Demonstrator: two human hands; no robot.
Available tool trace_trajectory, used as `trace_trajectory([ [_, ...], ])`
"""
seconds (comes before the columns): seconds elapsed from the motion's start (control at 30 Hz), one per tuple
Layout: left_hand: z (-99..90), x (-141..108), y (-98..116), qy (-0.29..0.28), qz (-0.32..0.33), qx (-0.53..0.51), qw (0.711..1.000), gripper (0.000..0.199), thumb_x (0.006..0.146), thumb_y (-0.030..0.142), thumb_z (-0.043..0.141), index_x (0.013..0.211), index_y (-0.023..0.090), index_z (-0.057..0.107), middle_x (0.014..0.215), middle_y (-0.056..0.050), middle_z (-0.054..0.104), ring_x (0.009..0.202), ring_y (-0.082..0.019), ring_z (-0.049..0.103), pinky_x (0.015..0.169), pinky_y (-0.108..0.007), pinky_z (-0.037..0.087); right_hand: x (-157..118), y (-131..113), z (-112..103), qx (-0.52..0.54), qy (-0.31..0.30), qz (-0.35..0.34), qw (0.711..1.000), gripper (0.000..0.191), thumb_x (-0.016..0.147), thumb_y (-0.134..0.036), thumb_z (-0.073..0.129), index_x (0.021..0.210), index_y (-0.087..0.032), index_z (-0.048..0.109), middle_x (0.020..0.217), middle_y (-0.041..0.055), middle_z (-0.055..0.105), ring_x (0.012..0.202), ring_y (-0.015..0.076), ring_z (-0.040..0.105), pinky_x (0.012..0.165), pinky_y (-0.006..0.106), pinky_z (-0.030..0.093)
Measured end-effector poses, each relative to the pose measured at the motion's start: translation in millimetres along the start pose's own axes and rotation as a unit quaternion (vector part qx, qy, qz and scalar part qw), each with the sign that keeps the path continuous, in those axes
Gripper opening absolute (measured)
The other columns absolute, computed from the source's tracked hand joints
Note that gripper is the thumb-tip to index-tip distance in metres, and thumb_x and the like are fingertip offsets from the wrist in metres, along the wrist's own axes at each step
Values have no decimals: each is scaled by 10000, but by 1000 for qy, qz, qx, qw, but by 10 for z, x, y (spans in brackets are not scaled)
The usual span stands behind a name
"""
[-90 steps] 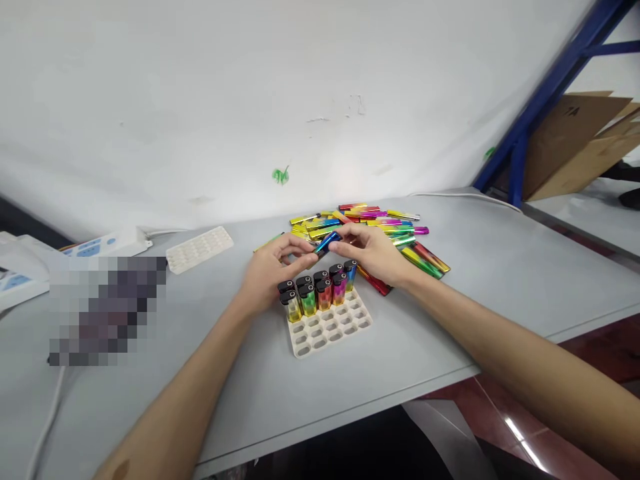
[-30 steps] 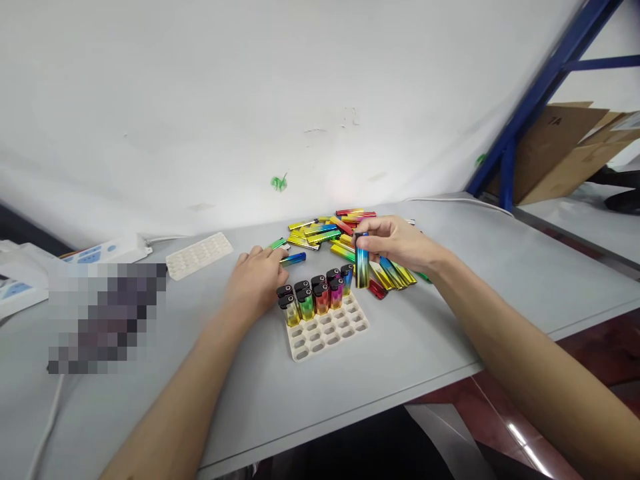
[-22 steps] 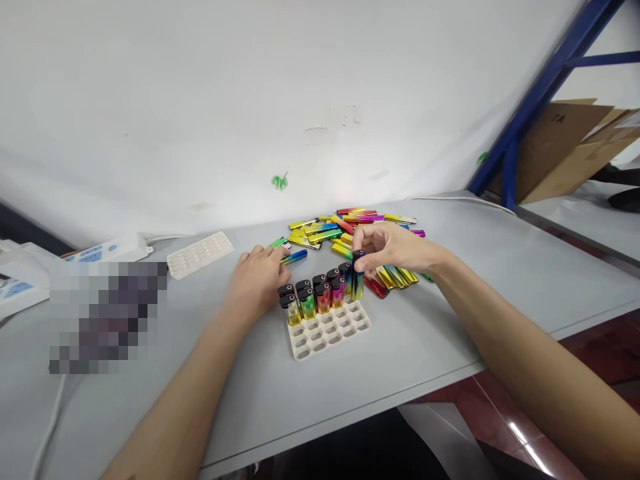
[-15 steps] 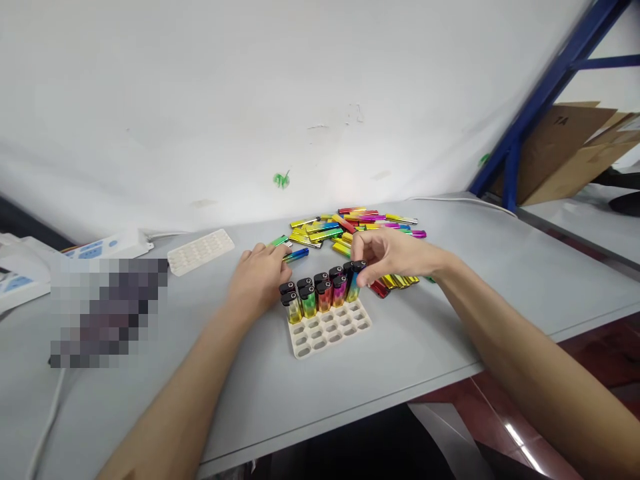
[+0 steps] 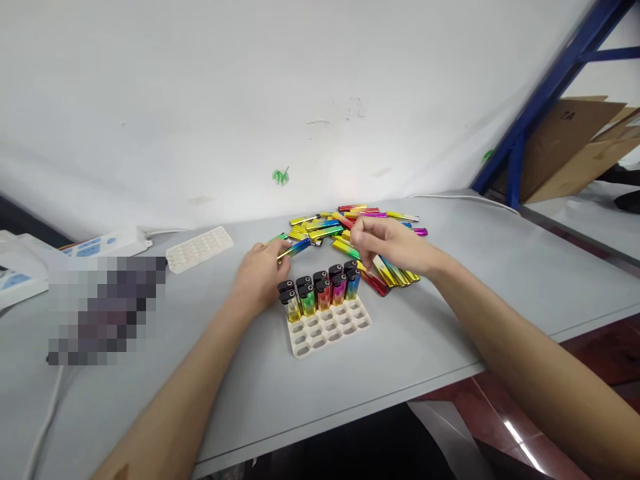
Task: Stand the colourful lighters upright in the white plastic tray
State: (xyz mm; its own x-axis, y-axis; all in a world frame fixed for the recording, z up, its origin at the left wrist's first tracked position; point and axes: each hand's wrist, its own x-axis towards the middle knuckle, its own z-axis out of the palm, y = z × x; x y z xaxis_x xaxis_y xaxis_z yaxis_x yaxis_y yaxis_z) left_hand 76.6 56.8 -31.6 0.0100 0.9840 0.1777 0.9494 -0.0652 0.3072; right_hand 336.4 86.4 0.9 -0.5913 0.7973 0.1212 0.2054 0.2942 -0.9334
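A white tray with oval holes stands on the table, its two back rows filled with upright black-topped lighters. My left hand, left of the tray, grips a blue and yellow lighter between thumb and fingers. A green lighter lies by the same hand, partly hidden. My right hand is above and behind the tray's right end, its fingers curled together; whether anything is in them is hidden. Behind both hands lies a loose pile of shiny coloured lighters.
Another white tray lies at the back left, near a white power strip and a pixelated dark object. A white wall rises behind the table. Cardboard boxes stand beyond a blue frame at the right.
My right hand has let go of the blue lighter in the tray's right end and moved up and slightly back. The blue and yellow lighter at my left hand has shifted and tilted upward.
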Motion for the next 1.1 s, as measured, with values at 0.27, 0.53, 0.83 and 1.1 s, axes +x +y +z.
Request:
trace_trajectory([
  [0.27, -33, -58, 49, -32, 35, -309, 950, 280, 900, 476, 592, 1060, 248, 564, 1130, -30, 750, 903, -207, 668, 770, -323, 473, 144, 224, 245, -92, 103, -29, 990, 314, 889, -494, 661, 1027, -214, 689, 843, 15, 662, 700, 150, 586, 658, 319, 472],
  [0.53, 45, 24, -24, 80, 87, -135, 984, 279, 928, 388, 540, 1141, 240, 641, 1194, -68, 681, 1123, -262, 603, 917, -387, 486, 196, 228, 344, 156, 163, -32, 974, 308, 843, -478, 721, 832, -204, 580, 897, 25, 686, 868, 161, 651, 820, 337, 549],
  [0.83, 95, 46, -192, 25, -9, 129, 991, 426, 976, 365, 391, 1315, 181, 574, 1363, -134, 605, 1252, -354, 506, 1024, -522, 426, 174, 155, 300, 272, 220, 24, 937, 429, 842, -664, 637, 896, -264, 492, 612, -79, 482, 430, 68, 353, 377, 200, 223],
  [1.1, -14, 7, -81, 14, 26, 140, 990, 227, 947, 298, 414, 1031, 220, 609, 1128, -117, 686, 1105, -322, 569, 927, -476, 439, 189, 113, 241, 311, 185, 150, 920, 634, 849, -802, 426, 624, -209, 456, 499, -32, 418, 414, 81, 285, 393, 237, 121],
])
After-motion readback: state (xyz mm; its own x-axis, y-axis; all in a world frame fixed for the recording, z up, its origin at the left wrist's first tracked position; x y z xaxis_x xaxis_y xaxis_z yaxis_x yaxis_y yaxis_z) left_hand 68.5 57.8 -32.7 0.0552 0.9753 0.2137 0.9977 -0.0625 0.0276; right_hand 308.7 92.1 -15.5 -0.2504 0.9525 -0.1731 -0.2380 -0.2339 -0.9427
